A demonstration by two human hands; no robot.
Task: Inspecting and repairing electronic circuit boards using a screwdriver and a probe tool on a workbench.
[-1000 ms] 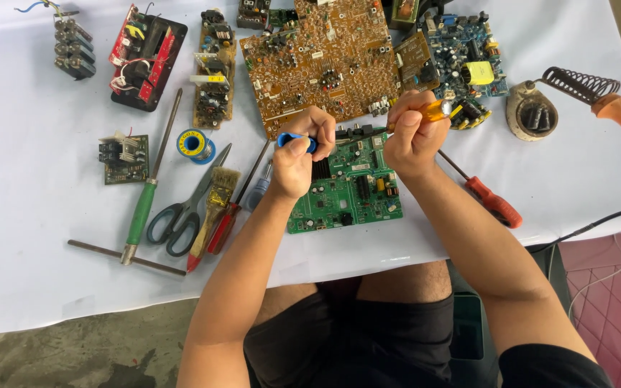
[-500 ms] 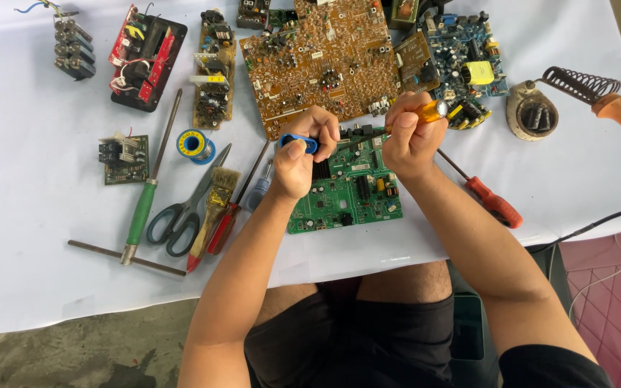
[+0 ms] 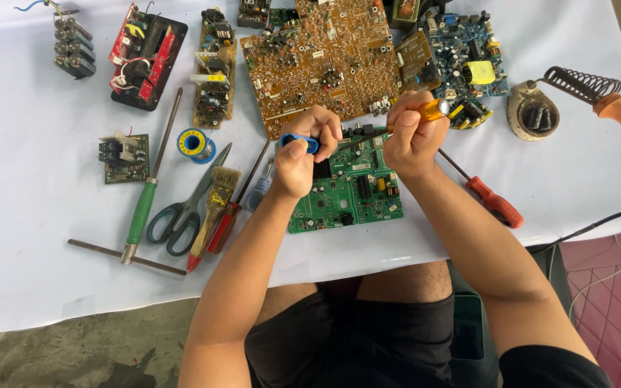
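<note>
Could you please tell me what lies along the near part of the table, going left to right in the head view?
Small green board → green-handled screwdriver → scissors → brush → left hand → right hand → red-handled screwdriver.

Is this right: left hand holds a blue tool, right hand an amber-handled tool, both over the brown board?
Not quite. In the head view the left hand with the blue tool and the right hand with the amber-handled tool are over the green board, not the brown board.
</note>
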